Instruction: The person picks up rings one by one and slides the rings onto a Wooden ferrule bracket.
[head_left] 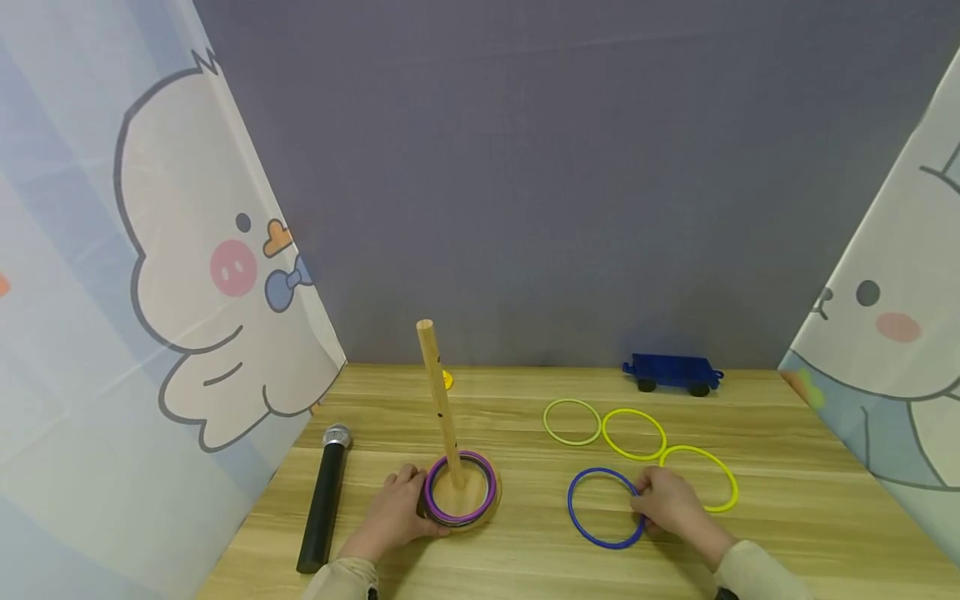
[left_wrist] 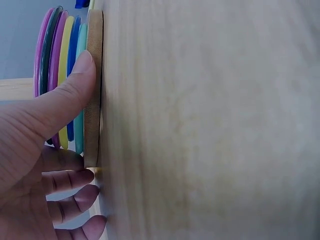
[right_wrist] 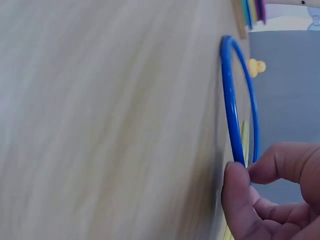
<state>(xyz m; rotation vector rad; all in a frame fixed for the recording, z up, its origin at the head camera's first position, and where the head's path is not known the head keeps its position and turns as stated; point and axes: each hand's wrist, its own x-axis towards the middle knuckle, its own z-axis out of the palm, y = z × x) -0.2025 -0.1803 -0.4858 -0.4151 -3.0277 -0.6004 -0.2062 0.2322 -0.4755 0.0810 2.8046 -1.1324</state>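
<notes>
My left hand (head_left: 393, 510) grips the round wooden base (left_wrist: 94, 115) of a ring toss stand, thumb at the front and fingers round the left side. The wooden post (head_left: 438, 392) rises from it. Several coloured rings are stacked round the post on the base, with a purple ring (left_wrist: 39, 60) outermost. To the right, my right hand (head_left: 670, 500) pinches the right edge of a blue ring (right_wrist: 228, 85) between thumb and index finger. The ring is low over the tabletop; its far side seems to touch the wood.
Behind the blue ring lie a pale yellow-green ring (head_left: 572, 401) and two yellow rings (head_left: 637, 458). A blue toy wagon (head_left: 671, 371) stands at the back right. On the left lies a microphone (head_left: 326, 500). A small yellow duck (right_wrist: 256, 67) sits behind the post. Cloth backdrops border the table.
</notes>
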